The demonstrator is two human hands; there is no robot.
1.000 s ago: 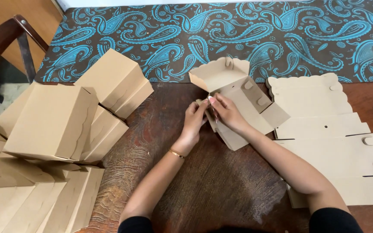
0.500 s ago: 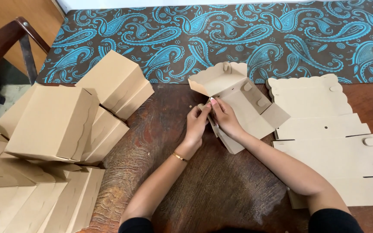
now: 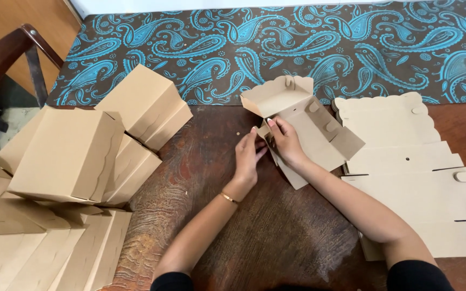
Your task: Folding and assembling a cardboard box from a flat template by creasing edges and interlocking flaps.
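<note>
A partly folded tan cardboard box (image 3: 308, 126) lies on the dark wooden table (image 3: 254, 237), with one flap raised at the far side. My left hand (image 3: 248, 156) pinches the box's near left corner with its fingertips. My right hand (image 3: 285, 141) grips the same corner from the right, fingers curled on the cardboard edge. A thin gold bracelet sits on my left wrist.
A stack of flat, unfolded box blanks (image 3: 416, 172) lies on the right of the table. Several assembled tan boxes (image 3: 82, 156) are piled on the left. A blue paisley rug (image 3: 276, 48) covers the floor beyond. A dark wooden chair (image 3: 6, 59) stands at far left.
Both hands have stayed at the box's near left corner, and the fingers have shifted slightly as they press the fold. The box has barely moved.
</note>
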